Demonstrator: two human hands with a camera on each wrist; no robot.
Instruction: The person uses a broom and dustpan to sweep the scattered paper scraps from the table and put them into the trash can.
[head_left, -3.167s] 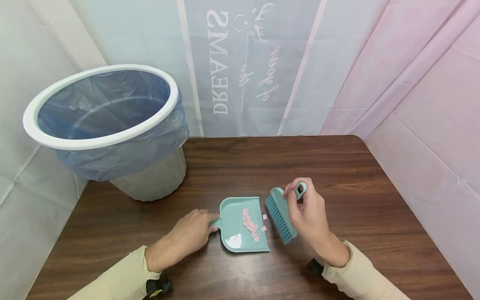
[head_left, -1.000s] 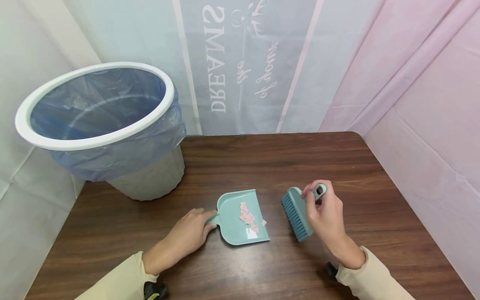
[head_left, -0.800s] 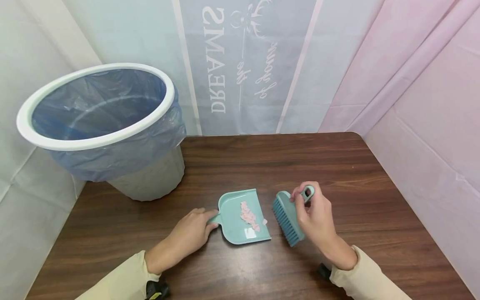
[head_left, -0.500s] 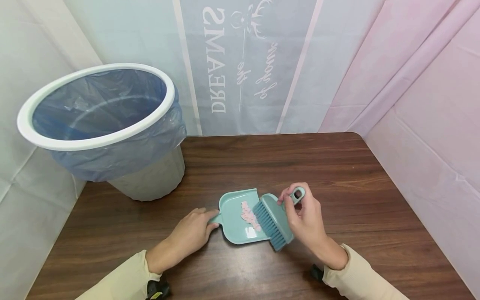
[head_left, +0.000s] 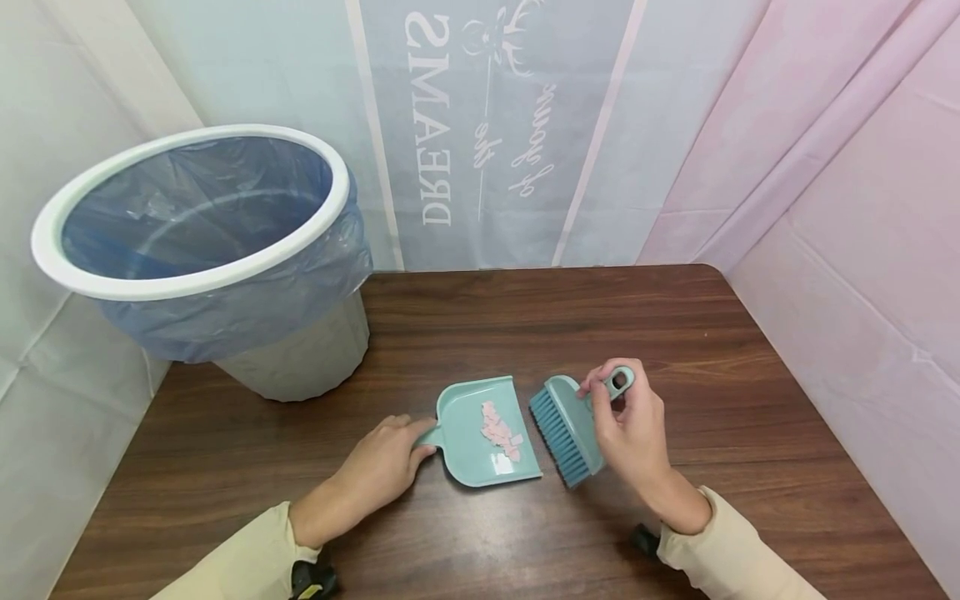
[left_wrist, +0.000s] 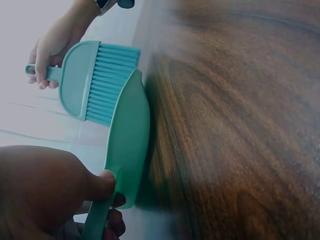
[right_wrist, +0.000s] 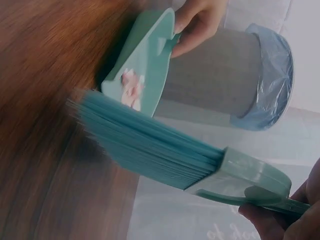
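Observation:
A mint-green dustpan (head_left: pixel 465 454) lies on the wooden table, and my left hand (head_left: pixel 375 467) grips its short handle. Small pink paper scraps (head_left: pixel 497 429) lie in a strip on the pan, with one paler piece at the strip's right side. Just right of the pan's front lip is a green hand brush (head_left: pixel 572 425), bristles tilted down and to the left. My right hand (head_left: pixel 630 425) pinches the brush by its handle, the looped end showing above the fingers. In the right wrist view the bristles (right_wrist: pixel 150 140) stand in front of the pan's lip.
A grey waste bin (head_left: pixel 315 358) with a white rim and blue liner stands at the table's back left. Behind the brown table (head_left: pixel 540 325) hangs a printed cloth (head_left: pixel 495 167); pale cloth walls stand on both sides.
The brush swept left over the pan's lip, then drew back to the right. A pink scrap that lay at the lip now lies farther in, beside the others. My left hand stayed put.

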